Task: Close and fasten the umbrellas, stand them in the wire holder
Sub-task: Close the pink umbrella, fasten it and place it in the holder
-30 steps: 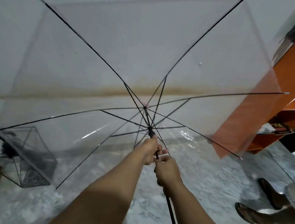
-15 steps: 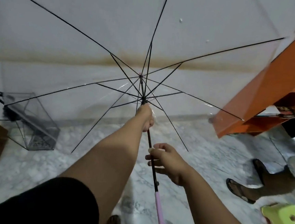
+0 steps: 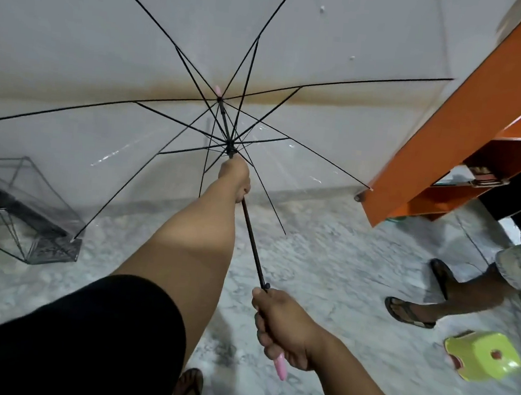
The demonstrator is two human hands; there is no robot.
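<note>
A clear umbrella (image 3: 296, 58) with black ribs is spread open in front of me, its canopy facing the wall. My left hand (image 3: 235, 177) is stretched out and grips the black shaft (image 3: 253, 244) just below the runner. My right hand (image 3: 284, 328) holds the pink handle (image 3: 280, 367) near me. At the left, on the floor, stands the wire holder (image 3: 34, 228), tilted, with a dark folded umbrella (image 3: 16, 204) lying in it.
An orange shelf unit (image 3: 466, 136) leans in at the right, close to the canopy's edge. Another person's legs in sandals (image 3: 410, 311) stand at the right. A green plastic stool (image 3: 488, 356) lies on the marble floor. My own sandalled feet show at the bottom.
My hands have moved apart along the shaft: the left went up toward the runner, the right slid down to the pink handle. The canopy has lifted and spread wider.
</note>
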